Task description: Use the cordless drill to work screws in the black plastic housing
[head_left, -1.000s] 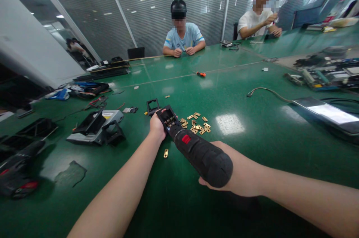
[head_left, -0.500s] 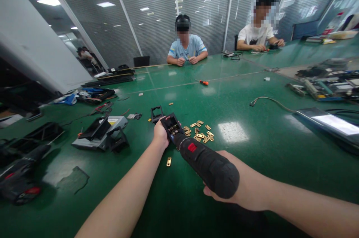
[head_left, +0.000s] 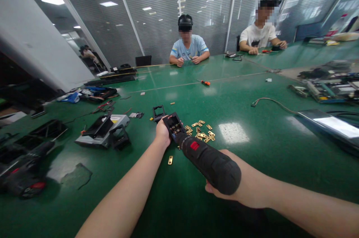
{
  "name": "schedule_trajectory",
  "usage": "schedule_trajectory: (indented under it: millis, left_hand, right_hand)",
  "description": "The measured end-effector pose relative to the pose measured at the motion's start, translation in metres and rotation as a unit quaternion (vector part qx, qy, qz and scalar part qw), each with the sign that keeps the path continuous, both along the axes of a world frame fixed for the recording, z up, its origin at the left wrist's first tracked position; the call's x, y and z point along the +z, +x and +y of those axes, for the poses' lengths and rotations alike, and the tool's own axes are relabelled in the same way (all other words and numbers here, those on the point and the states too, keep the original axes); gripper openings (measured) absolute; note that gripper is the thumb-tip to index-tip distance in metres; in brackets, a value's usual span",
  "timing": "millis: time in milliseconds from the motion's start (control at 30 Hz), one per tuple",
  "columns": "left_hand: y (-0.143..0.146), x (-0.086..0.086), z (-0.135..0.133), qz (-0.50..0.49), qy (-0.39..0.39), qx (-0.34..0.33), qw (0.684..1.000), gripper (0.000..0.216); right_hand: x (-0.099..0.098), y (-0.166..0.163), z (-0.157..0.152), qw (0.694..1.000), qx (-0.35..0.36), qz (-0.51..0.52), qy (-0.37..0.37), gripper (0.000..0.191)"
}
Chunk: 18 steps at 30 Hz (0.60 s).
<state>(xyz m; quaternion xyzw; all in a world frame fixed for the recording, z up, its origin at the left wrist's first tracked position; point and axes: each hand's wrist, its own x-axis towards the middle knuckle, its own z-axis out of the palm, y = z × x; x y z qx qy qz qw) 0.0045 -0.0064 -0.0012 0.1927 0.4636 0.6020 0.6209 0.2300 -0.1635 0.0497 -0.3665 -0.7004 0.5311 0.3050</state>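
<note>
My left hand (head_left: pixel 163 133) is closed around a small black plastic housing (head_left: pixel 173 122) with brass-coloured metal parts inside it. In my right hand (head_left: pixel 228 178) is a black power drill (head_left: pixel 210 161) with a red switch on top. The drill's front end meets the near side of the housing; its bit is hidden there. Loose brass plates (head_left: pixel 202 133) lie in a pile just right of the housing. A single brass plate (head_left: pixel 170 160) rests nearer to me, below the left hand.
Behind the housing stands a black plastic frame (head_left: pixel 158 112). Left are a grey metal box (head_left: pixel 120 124) with black frames and a second drill (head_left: pixel 28 178). An orange screwdriver (head_left: pixel 205 83) lies farther off. Two people sit across the green table (head_left: pixel 266 178); a flat device (head_left: pixel 331 122) lies right.
The whole view has shifted slightly, so things appear a little further right. Both hands keep their hold, with the drill still against the housing.
</note>
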Motion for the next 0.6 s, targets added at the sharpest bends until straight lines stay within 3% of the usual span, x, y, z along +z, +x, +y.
schedule_trajectory:
  millis: [600]
  left_hand:
    - [-0.0005,-0.0024,0.0021,0.010,0.001,-0.003,1.000,0.024]
  right_hand:
    - [0.0049,0.0002,0.0017,0.999,0.031,0.014,0.009,0.015]
